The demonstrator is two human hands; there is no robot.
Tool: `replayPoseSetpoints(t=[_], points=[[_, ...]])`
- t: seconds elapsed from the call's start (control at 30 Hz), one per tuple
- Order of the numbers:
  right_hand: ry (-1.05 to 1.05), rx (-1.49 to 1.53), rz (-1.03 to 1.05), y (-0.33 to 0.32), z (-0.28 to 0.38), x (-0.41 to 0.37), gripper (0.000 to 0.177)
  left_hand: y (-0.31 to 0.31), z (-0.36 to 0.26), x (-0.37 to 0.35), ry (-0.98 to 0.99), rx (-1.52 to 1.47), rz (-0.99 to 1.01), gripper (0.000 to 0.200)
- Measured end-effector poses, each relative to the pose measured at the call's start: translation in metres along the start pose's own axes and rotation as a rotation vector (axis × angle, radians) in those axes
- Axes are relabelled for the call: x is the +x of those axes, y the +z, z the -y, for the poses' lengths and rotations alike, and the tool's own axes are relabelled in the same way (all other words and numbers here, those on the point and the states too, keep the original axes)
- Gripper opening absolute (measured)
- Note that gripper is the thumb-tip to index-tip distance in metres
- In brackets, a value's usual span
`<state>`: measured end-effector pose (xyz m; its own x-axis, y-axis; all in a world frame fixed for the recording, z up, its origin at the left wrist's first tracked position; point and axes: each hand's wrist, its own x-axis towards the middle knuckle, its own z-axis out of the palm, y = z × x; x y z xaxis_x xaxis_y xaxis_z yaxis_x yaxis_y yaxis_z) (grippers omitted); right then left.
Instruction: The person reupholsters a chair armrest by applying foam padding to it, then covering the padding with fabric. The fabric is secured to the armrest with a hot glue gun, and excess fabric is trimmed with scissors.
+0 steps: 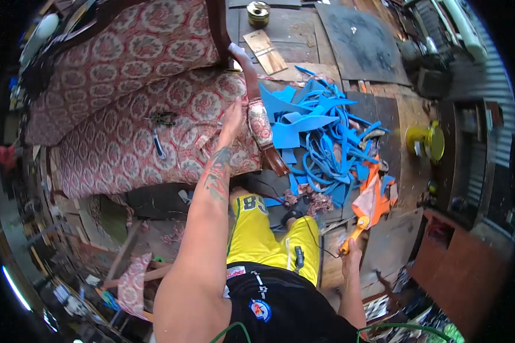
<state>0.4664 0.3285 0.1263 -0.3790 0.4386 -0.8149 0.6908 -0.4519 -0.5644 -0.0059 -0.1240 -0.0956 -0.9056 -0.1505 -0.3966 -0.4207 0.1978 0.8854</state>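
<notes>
My left hand (233, 119) rests on the patterned sofa seat (126, 137), fingers stretched toward the inner side of the armrest (260, 120). The armrest has a curved dark wood frame and a pad in the same red and cream fabric. Down at the right, my right hand (352, 255) is closed round an orange-yellow handled tool (357, 230) with a round end; its kind does not show. On the seat lie pliers (165, 118) and a blue and white utility knife (158, 144), left of my left hand.
Blue foam strips (326, 131) are heaped right of the armrest, with an orange cloth (372, 197) below them. A yellow bucket (426, 142) stands farther right. At the top are a tin can (258, 15) and a wooden board (265, 52). A fabric scrap (134, 286) hangs lower left.
</notes>
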Motion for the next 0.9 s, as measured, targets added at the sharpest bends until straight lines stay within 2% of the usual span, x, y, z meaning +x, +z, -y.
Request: replayPoseSetpoints(t=[0.07,0.13,0.27,0.4,0.47,0.67,0.73,0.77,0.83,0.9], points=[[-0.004,0.041,0.016,0.014,-0.012,-0.023,0.034,-0.014,-0.026,-0.024,-0.066,-0.135,0.094,0.075],[0.010,0.186,-0.124,0.046,-0.018,-0.026,0.034,-0.015,-0.054,-0.031,-0.133,-0.214,0.130,0.075],[0.056,0.345,-0.190,0.091,-0.030,-0.045,0.039,-0.032,-0.045,-0.039,-0.282,-0.189,0.271,0.077],[0.075,0.373,-0.142,0.127,-0.038,-0.063,0.043,-0.040,-0.059,-0.060,-0.261,-0.258,0.298,0.070],[0.095,0.354,-0.104,0.132,-0.051,-0.061,0.043,-0.048,-0.047,-0.061,-0.063,-0.181,0.380,0.061],[0.154,0.338,-0.084,0.149,-0.096,-0.067,0.045,-0.057,-0.032,-0.059,-0.062,-0.271,0.408,0.048],[0.164,0.305,-0.070,0.153,-0.114,-0.066,0.043,-0.067,-0.023,-0.056,-0.033,-0.401,0.340,0.044],[0.183,0.303,-0.092,0.155,-0.124,-0.067,0.043,-0.077,-0.016,-0.062,0.095,-0.185,0.117,0.045],[0.171,0.317,-0.109,0.161,-0.140,-0.076,0.043,-0.110,0.010,-0.061,0.258,0.523,-0.372,0.049],[0.151,0.313,-0.137,0.171,-0.151,-0.088,0.044,-0.176,0.001,-0.070,0.141,0.714,-0.596,0.057]])
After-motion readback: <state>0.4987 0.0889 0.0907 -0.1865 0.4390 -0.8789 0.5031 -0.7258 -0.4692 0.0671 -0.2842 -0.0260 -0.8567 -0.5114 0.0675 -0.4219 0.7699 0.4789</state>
